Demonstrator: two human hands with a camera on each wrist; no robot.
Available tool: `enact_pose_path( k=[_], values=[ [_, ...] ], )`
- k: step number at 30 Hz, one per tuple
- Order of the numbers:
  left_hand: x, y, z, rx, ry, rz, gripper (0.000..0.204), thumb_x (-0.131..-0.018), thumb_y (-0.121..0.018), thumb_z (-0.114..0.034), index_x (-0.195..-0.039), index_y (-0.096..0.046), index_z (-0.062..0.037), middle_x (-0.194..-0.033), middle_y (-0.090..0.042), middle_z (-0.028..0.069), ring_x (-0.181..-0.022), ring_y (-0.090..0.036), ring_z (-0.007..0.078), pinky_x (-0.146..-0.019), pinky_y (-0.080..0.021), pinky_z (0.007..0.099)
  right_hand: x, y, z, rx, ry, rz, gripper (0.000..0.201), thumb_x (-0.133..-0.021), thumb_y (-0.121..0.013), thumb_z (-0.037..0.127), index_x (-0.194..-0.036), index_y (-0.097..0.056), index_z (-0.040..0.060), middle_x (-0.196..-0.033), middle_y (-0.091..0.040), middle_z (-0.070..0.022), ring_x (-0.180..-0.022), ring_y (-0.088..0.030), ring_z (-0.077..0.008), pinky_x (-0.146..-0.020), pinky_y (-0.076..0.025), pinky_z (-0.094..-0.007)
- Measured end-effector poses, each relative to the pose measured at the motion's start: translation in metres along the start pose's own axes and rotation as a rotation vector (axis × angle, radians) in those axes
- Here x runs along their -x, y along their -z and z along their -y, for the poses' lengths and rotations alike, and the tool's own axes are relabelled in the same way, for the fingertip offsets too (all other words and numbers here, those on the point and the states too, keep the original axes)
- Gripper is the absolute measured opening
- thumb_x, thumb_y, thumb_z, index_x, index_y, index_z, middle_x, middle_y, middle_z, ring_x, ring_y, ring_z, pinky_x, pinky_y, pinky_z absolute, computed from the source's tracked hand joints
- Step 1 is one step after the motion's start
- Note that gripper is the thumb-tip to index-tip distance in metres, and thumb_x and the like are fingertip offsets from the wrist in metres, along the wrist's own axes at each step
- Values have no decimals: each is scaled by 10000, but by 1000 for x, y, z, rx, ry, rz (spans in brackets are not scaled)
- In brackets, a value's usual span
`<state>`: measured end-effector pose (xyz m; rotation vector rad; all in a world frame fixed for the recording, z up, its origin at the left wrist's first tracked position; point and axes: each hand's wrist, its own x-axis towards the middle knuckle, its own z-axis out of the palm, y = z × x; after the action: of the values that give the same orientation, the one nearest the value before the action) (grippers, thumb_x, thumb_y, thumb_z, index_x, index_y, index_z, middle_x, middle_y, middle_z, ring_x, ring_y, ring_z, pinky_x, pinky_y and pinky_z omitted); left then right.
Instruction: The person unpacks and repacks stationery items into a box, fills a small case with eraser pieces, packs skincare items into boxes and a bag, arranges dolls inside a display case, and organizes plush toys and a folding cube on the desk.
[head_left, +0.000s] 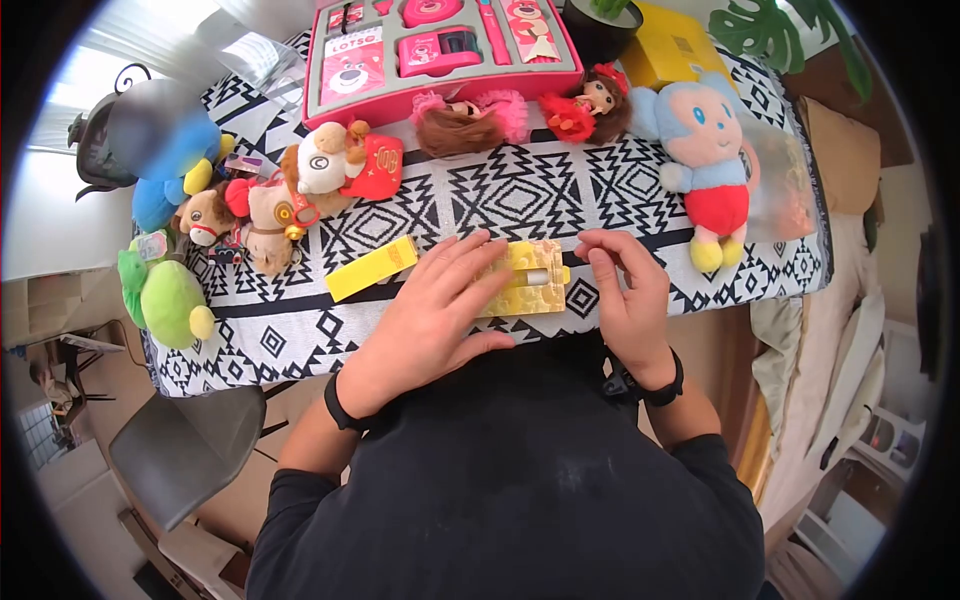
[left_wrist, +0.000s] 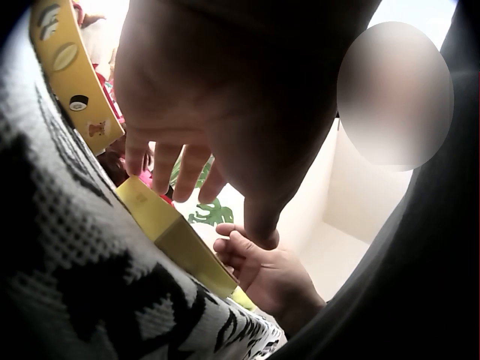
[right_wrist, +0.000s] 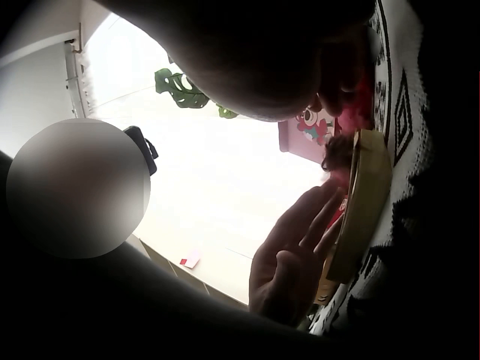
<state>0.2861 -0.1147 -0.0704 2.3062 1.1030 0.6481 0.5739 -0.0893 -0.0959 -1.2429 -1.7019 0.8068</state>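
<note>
On the patterned cloth in the head view lies a flat yellow box (head_left: 530, 300) with a gold-patterned face, and a short whitish cylinder (head_left: 537, 277) shows on it. My left hand (head_left: 430, 315) spreads its straight fingers over the box's left part, hiding it. To the right of the box, my right hand (head_left: 635, 305) hovers with fingers loosely bent and nothing visible in them. A slim yellow box (head_left: 372, 268) sits left of my left hand. The left wrist view shows small food pictures on this slim box (left_wrist: 79, 82), and the flat box's side (left_wrist: 195, 255) under my fingers.
Plush toys, including a green one (head_left: 172, 300) and a horse (head_left: 205, 215), line the left side. A pink stationery set (head_left: 450, 85) and dolls (head_left: 455, 130) are at the back. A blue-and-red plush (head_left: 715, 200) lies right. A grey chair (head_left: 190, 450) stands front left.
</note>
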Motion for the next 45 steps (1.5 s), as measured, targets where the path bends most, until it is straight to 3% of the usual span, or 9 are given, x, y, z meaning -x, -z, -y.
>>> enact_pose_path(
  k=[11,16,22,29,32,35,37,41,45],
  values=[
    [-6,-7,-7,-89,6,-40,669,-840,-965,-157,-1462,-727,-95,-1614,-596,238,-1423,-622,458,-1180,-526,575,-2,-6,14,157,17,122,481,-1020,-880,142,-1449,-709,8,-1164,-814,-141,-935,-763,-230,-772,-590,-342],
    [-3,1,-9,-83,-44,-145,815,-739,-991,-128,-1492,-691,-44,-1559,-642,220,-1369,-657,464,-1144,-550,563,-4,-8,13,-305,-335,274,486,-1055,-861,143,-1481,-677,-1,-1087,-850,-99,-825,-739,-109,-744,-596,-312],
    [11,0,-9,-120,1,-154,880,-710,-1000,-128,-1520,-675,-11,-1506,-678,238,-1330,-694,468,-1119,-570,554,-18,8,38,-87,-187,436,511,-1061,-848,171,-1512,-667,12,-1094,-851,-157,-919,-817,-233,-814,-626,-369],
    [24,-7,4,-136,67,-115,850,-743,-1006,-119,-1522,-684,-5,-1496,-694,237,-1325,-703,450,-1132,-582,519,-61,138,-4,401,142,-499,145,-1048,-822,37,-1186,-833,-7,-982,-840,-93,-887,-768,-162,-822,-609,-316],
    [26,-9,8,-130,62,-111,849,-745,-1004,-119,-1525,-686,-9,-1502,-690,237,-1333,-700,449,-1135,-580,517,-93,204,-41,501,7,-607,201,-1022,-830,62,-1215,-831,6,-1101,-849,-134,-983,-798,-239,-881,-620,-373],
    [23,-9,9,-126,50,-136,850,-743,-1000,-114,-1527,-687,-11,-1504,-687,238,-1332,-697,450,-1136,-578,517,-97,219,-91,1026,211,-384,287,-981,-827,73,-1265,-825,35,-1308,-819,-161,-1160,-790,-335,-1000,-616,-446],
    [23,-8,9,-122,59,-125,845,-745,-999,-110,-1525,-687,-10,-1502,-685,240,-1328,-694,452,-1133,-575,520,-94,205,-92,880,104,-111,387,-931,-844,86,-1316,-814,55,-1467,-760,-155,-1304,-732,-399,-1107,-582,-488],
    [21,-10,9,-119,36,-142,812,-749,-992,-132,-1497,-704,-7,-1474,-685,235,-1285,-695,446,-1091,-579,527,-100,176,-37,345,-48,-44,336,-917,-865,95,-1224,-781,-13,-1361,-770,-181,-1121,-767,-414,-992,-627,-469],
    [17,-8,6,-131,32,-135,819,-746,-993,-134,-1501,-702,-10,-1473,-683,234,-1292,-693,443,-1096,-577,524,-91,157,-26,375,-58,70,248,-969,-819,63,-1193,-766,-32,-1236,-786,-167,-1050,-757,-419,-932,-620,-457]
  ],
)
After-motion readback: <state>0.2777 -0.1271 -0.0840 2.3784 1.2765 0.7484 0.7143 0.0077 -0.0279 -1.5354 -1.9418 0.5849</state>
